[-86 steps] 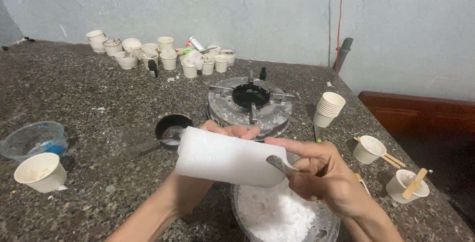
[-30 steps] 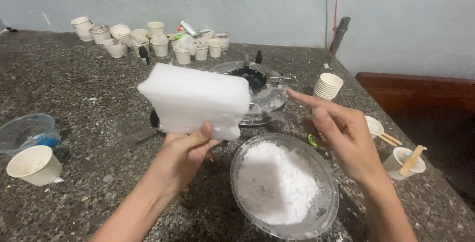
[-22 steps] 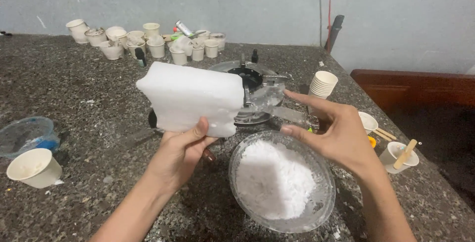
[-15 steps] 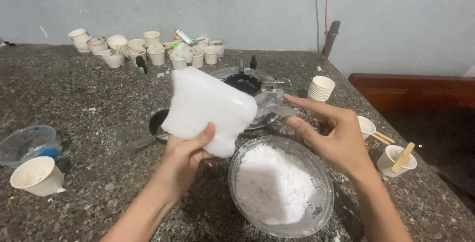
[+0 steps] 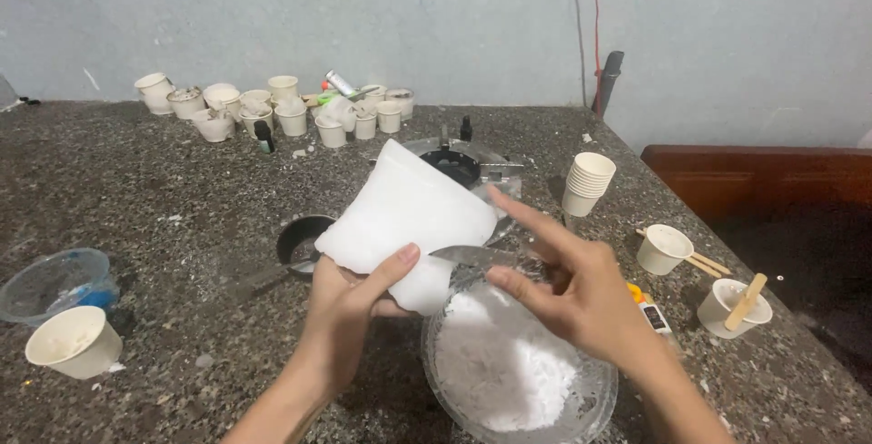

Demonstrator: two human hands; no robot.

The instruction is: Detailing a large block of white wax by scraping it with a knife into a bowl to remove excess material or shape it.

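Left hand (image 5: 350, 303) holds a white block (image 5: 409, 222) from below, thumb pressed on its front face; grip closed on the block. The block is tilted, with its lower corner just above the rim of a clear bowl (image 5: 595, 403) that holds white powder (image 5: 504, 367).

Right hand (image 5: 572, 290) pinches a metal blade (image 5: 472, 255) between thumb and fingers, index finger stretched out; grip closed on the blade. The blade's tip lies against the lower edge of the block, over the bowl.

The bowl stands on the dark speckled counter (image 5: 136, 190), near its front edge. Behind the block: a small black pan (image 5: 300, 237) and a round metal device (image 5: 463, 162). To the right: a stack of paper cups (image 5: 586, 182) and two single cups, one with a wooden stick (image 5: 749, 299). To the left: a paper cup (image 5: 74, 342) and a clear plastic tub (image 5: 54, 282). A cluster of small cups (image 5: 272, 113) stands by the wall.
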